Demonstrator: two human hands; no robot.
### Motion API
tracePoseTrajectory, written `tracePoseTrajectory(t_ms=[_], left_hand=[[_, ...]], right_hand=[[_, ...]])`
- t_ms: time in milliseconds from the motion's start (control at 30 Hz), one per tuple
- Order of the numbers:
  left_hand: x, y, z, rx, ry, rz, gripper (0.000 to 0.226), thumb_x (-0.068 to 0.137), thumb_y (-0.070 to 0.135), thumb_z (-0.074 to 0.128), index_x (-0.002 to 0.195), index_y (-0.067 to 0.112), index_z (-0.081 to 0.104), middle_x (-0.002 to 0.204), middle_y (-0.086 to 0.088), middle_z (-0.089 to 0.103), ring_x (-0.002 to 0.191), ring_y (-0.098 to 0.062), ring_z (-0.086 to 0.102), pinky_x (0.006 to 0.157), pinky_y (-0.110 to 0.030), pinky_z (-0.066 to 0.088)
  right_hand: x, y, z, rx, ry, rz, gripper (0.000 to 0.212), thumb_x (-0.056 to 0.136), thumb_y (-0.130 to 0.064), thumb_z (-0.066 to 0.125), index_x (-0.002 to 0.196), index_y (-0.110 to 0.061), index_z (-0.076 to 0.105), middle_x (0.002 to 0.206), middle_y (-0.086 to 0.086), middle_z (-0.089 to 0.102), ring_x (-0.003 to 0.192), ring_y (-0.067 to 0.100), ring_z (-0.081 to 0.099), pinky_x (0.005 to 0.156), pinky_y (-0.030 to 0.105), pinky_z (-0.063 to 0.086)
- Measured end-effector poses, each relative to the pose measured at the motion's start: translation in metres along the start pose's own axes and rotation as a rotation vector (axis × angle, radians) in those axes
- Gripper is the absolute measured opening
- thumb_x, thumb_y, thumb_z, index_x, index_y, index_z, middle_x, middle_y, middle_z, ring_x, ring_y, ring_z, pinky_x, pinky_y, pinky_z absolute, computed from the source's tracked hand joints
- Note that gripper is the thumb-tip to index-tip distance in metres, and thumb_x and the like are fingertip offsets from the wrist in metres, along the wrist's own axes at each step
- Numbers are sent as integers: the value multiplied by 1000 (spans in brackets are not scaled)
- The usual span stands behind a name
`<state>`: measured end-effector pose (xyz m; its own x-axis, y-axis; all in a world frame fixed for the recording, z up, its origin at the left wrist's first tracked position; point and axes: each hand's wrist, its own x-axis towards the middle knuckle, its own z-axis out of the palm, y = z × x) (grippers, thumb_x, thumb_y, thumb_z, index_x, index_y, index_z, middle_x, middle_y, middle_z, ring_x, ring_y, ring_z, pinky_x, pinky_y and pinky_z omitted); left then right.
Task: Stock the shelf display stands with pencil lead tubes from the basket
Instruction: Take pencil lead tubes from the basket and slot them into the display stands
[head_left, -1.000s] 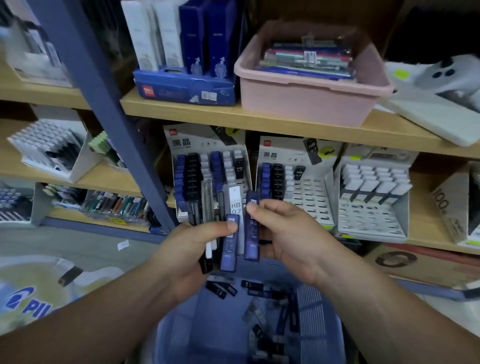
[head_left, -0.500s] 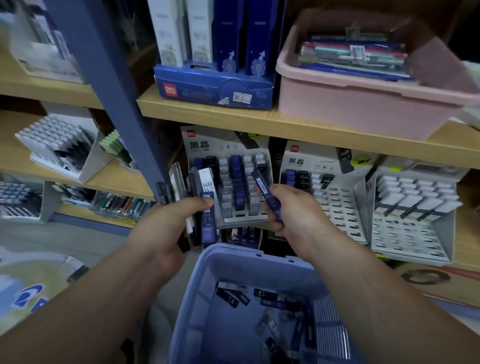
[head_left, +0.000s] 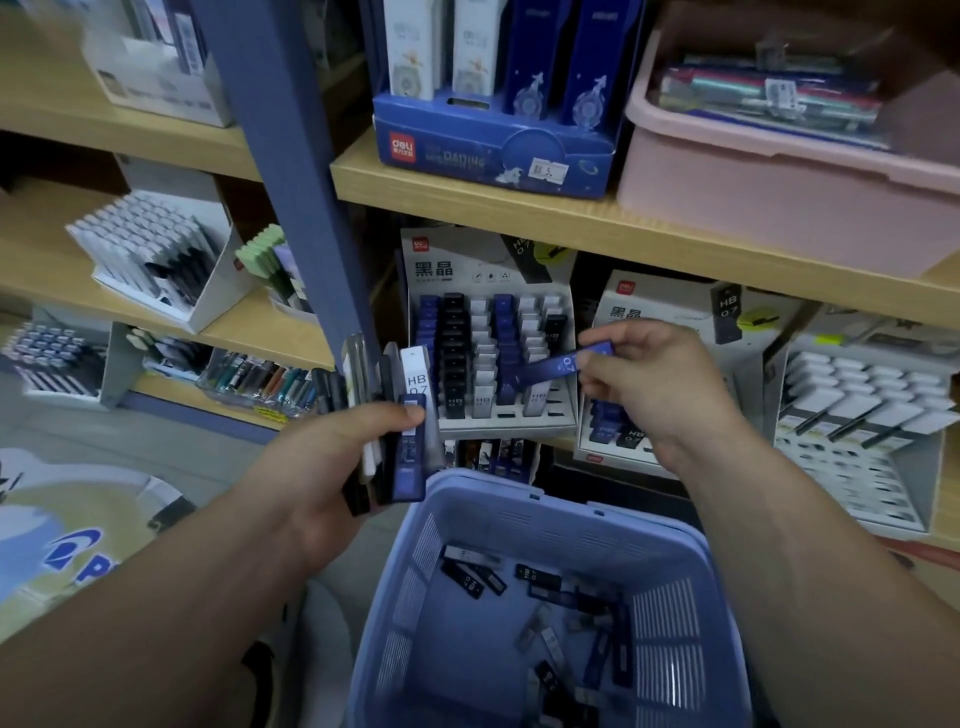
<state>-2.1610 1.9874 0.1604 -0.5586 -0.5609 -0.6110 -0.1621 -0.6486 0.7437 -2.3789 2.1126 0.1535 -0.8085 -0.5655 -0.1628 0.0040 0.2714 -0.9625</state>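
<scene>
The right hand (head_left: 654, 384) pinches one blue tube (head_left: 550, 368) in its fingers, tilted, just in front of the display stand (head_left: 498, 425). The left hand (head_left: 332, 457) grips a bunch of tubes (head_left: 408, 452) near the basket (head_left: 519, 493). Next, the tube likely needs standing up over an empty slot.

You're in a stationery shop, wooden shelves (head_left: 519, 218), branded display stands (head_left: 488, 270) of lead tubes (head_left: 453, 358), price sticker (head_left: 550, 170) on a blue box (head_left: 467, 150) at a shelf's front edge, pink tub (head_left: 753, 192) of pens beside it
</scene>
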Motion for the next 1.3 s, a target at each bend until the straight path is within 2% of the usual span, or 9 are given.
tracePoseTrajectory(t_ms=[67,167,267,333,400,633,800,1000,1300], left_hand=[[0,-1,1,2,2,3,50,61,14,74,109,1,72,90,-18,74,67,-25,71,55,-29,57],[-1,-2,5,15,11,0,46,61,13,76,106,3,73,95,-18,75,72,-26,72,65,-34,57],[-2,-5,8,35,-6,-11,33,74,12,72,105,0,73,89,-18,74,69,-25,70,72,-36,53],[-2,-7,8,44,-7,-19,34,74,13,72,105,-1,73,89,-19,73,71,-26,70,75,-37,53],[-2,-8,7,44,6,-24,36,72,13,73,105,0,73,91,-19,73,71,-25,71,73,-36,53],[-3,-7,7,46,19,-26,35,71,13,73,105,1,73,91,-18,74,70,-24,72,71,-35,53],[-5,-7,11,39,21,-36,29,78,10,71,105,1,74,95,-21,75,73,-27,72,84,-41,54],[-8,-6,11,50,20,-43,29,80,10,70,107,0,73,98,-20,75,79,-28,73,98,-48,50],[-10,-6,12,41,9,-42,34,75,11,73,107,0,73,95,-21,75,76,-28,73,101,-50,48]], right_hand=[[2,-1,-5,-86,-33,-69,27,93,2,64,96,-23,71,85,3,75,67,11,70,82,37,62],[0,0,-5,-263,-50,-195,28,91,-6,70,94,-33,64,81,-2,74,72,13,72,78,37,61],[-2,6,3,-391,-7,-301,23,87,-11,76,87,-31,64,80,-8,70,73,3,65,70,21,54],[-2,13,10,-425,-3,-369,18,87,-10,76,92,-26,70,82,-16,66,73,-8,61,68,7,48],[-2,20,17,-449,-26,-423,18,88,-6,74,100,-20,74,84,-20,65,75,-14,60,72,3,46],[1,33,26,-549,-49,-592,21,90,-6,72,107,-17,76,96,-12,66,86,7,66,86,26,56],[0,38,29,-579,-22,-702,20,88,-3,72,105,-13,77,101,-4,69,88,11,67,85,30,57],[2,37,28,-561,-28,-673,22,90,-4,71,107,-15,77,102,-5,70,90,11,67,88,30,57],[1,41,32,-582,-65,-711,22,87,-3,73,106,-14,78,102,-3,71,90,11,67,87,32,57]])
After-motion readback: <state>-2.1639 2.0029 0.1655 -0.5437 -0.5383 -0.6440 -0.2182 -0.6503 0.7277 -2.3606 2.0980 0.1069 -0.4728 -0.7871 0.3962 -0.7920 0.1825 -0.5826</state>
